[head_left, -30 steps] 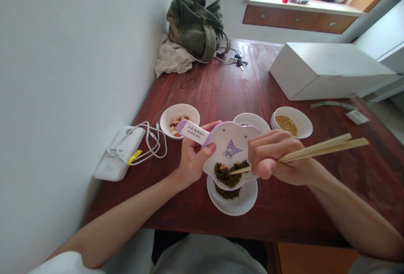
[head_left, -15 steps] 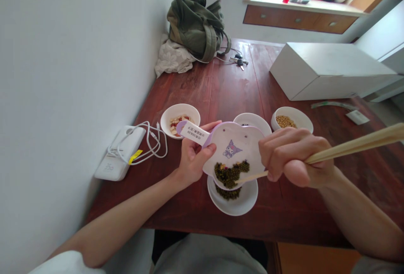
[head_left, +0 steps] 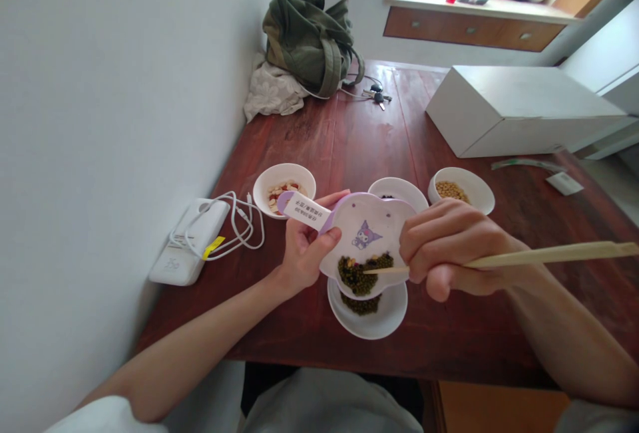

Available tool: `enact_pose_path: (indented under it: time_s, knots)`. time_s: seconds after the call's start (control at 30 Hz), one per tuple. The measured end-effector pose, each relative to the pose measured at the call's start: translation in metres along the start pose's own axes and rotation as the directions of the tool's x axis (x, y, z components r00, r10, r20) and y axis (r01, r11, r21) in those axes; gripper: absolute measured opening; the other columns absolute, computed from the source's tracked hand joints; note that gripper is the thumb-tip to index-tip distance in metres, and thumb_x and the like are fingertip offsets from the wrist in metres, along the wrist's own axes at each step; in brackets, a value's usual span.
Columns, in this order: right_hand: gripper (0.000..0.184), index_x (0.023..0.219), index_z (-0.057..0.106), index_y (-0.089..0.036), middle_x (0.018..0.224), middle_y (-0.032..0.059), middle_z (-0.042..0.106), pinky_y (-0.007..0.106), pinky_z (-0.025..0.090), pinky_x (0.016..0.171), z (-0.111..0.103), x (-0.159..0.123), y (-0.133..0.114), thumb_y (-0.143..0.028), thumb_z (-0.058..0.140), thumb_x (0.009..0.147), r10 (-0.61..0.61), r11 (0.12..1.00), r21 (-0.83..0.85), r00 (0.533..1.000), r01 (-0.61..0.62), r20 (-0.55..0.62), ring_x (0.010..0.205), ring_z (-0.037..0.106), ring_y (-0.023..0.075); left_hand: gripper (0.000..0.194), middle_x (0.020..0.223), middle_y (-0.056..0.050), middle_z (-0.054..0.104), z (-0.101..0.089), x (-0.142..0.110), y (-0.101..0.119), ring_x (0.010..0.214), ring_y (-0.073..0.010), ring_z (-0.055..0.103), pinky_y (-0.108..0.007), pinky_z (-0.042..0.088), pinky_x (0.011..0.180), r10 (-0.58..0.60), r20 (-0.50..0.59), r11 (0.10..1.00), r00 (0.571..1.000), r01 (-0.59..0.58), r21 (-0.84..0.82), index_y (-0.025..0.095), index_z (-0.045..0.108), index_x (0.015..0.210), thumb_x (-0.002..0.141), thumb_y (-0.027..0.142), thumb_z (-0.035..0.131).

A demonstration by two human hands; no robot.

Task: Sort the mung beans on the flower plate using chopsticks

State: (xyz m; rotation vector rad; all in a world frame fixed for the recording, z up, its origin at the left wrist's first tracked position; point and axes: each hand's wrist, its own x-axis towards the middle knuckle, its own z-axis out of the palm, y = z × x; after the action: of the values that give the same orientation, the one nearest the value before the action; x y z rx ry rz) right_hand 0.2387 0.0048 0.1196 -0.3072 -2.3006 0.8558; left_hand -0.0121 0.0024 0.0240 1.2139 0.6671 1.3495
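Observation:
My left hand is closed on the handle of a white, flower-shaped dish with a purple cartoon figure, tilted over a white bowl near the table's front edge. Green beans lie heaped at the dish's low edge, and more lie in the bowl below. My right hand grips a pair of wooden chopsticks. Their tips touch the beans in the dish.
On the red-brown wooden table stand a bowl of mixed nuts, a bowl of yellow beans and another white bowl behind the dish. A white charger with cable lies left, a green bag and a white box farther back.
My right hand has shifted over the dish and the chopsticks have swung from pointing up-right to nearly level. The tips still work in the beans. The left hand has kept still.

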Motion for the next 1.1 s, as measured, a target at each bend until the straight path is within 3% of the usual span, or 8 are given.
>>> enact_pose_path:
  time_s: [0.2,0.3,0.4,0.57,0.9,1.1]
  knots:
    - [0.038,0.082,0.07,-0.018,0.074,0.0033,0.073,0.028,0.046,0.064,0.0,0.0,-0.003,-0.042,0.068,0.111,0.006,0.999,0.034,0.999,-0.008,0.047,0.066,0.065,0.0125,0.057,0.13,-0.014,0.087,-0.002,-0.001,-0.002,0.109,-0.03,0.082,-0.038,0.065,0.091,0.075,-0.011,0.995,0.997,-0.074,0.062,0.021,0.082,0.142,0.09,0.045,0.085]
    - [0.036,0.082,0.071,-0.018,0.072,0.0027,0.072,0.027,0.047,0.062,0.002,0.001,-0.005,-0.041,0.071,0.11,-0.005,0.997,0.079,1.0,0.004,0.014,0.065,0.065,0.0118,0.055,0.138,-0.012,0.085,-0.004,-0.003,-0.004,0.11,-0.0277,0.082,-0.036,0.066,0.091,0.126,0.008,0.991,0.992,-0.126,0.055,0.025,0.082,0.144,0.091,0.039,0.085]
    - [0.038,0.079,0.072,-0.018,0.07,0.0029,0.072,0.027,0.048,0.061,0.002,0.001,-0.006,-0.042,0.072,0.109,-0.034,0.992,0.118,0.999,0.039,-0.036,0.062,0.065,0.0117,0.056,0.14,-0.013,0.084,-0.006,-0.004,-0.006,0.115,-0.031,0.082,-0.038,0.067,0.091,0.132,0.002,0.989,0.991,-0.132,0.07,0.023,0.081,0.143,0.09,0.039,0.086]
    - [0.041,0.077,0.07,-0.018,0.07,0.0029,0.072,0.027,0.049,0.062,-0.004,0.001,-0.007,-0.042,0.07,0.11,-0.026,0.999,0.027,0.996,0.029,-0.088,0.062,0.066,0.0123,0.058,0.14,-0.014,0.084,-0.01,-0.006,-0.01,0.119,-0.0338,0.081,-0.042,0.067,0.096,0.128,-0.017,0.989,0.992,-0.126,0.078,0.022,0.081,0.144,0.089,0.04,0.086]
    - [0.039,0.083,0.07,-0.018,0.074,0.0023,0.072,0.028,0.045,0.065,-0.001,-0.001,0.0,-0.045,0.066,0.112,0.02,0.997,-0.074,0.999,-0.017,0.031,0.065,0.064,0.0113,0.057,0.138,-0.011,0.085,-0.007,-0.006,-0.006,0.096,-0.0232,0.079,-0.033,0.063,0.081,0.149,-0.01,0.983,0.989,-0.147,0.111,0.026,0.08,0.146,0.092,0.04,0.085]
    - [0.041,0.081,0.069,-0.018,0.072,0.0032,0.073,0.027,0.046,0.064,0.004,0.0,0.001,-0.046,0.066,0.111,-0.006,1.0,0.012,1.0,0.006,0.011,0.066,0.065,0.011,0.06,0.133,-0.013,0.086,-0.007,-0.006,-0.007,0.109,-0.0288,0.08,-0.039,0.064,0.095,0.182,0.032,0.973,0.983,-0.184,0.142,0.023,0.077,0.15,0.094,0.042,0.082]
